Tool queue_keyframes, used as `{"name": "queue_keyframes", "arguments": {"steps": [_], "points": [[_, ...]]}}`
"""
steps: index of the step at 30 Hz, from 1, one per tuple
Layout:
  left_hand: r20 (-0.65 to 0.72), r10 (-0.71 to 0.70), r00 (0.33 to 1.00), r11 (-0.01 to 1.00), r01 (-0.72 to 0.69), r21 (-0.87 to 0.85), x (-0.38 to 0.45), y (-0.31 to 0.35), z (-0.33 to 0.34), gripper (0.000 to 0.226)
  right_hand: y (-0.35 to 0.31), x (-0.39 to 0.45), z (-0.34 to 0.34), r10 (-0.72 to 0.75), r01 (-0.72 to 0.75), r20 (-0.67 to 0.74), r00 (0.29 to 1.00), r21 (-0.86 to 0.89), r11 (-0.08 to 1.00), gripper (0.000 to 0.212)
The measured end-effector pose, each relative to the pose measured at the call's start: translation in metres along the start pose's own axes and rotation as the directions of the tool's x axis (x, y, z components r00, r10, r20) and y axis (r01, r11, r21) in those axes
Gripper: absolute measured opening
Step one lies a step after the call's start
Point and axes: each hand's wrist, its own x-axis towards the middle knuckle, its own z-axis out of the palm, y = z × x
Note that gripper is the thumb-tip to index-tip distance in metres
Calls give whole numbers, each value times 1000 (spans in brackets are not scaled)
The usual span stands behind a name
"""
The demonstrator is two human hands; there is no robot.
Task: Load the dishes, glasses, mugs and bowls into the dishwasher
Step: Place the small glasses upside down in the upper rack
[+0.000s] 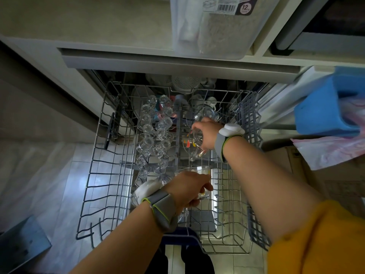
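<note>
Pulled-out rack point(110, 186) over tiled floor point(65, 175). Two rows of upturned glasses point(156, 135) at left-centre. Right hand point(207, 133), grip curled round a clear glass point(197, 139), at far centre-right of rack. Left hand point(187, 188), grip clamped on a glass bowl point(197, 171), at near centre. Blue holder point(324, 107) at right.

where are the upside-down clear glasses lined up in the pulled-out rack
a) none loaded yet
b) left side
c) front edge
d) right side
b: the glasses stand in rows on the left side of the rack, while the right hand holds another glass over the middle.
</note>
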Motion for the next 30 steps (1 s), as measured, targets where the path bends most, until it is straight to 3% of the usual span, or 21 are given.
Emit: {"name": "queue_keyframes", "arguments": {"steps": [6,13,18,25,30], "points": [[18,-7,1000,1000,6,8,-3,-2,0,31,5,-2,-6,-187,190,35,982,-124,974,75],[28,-6,1000,1000,6,11,-6,-9,2,30,8,-9,-18,-262,263,26,965,-127,956,75],[32,0,1000,1000,0,7,-9,-8,2,31,0,-9,-39,-333,347,101,938,-221,911,74],[38,-7,999,999,6,35,-8,-7,3,30,0,-9,-41,-431,499,251,867,-448,742,70],[33,-8,999,1000,7,28,-2,-7,3,30,18,-4,-19,-502,523,189,844,-499,691,62]]}}
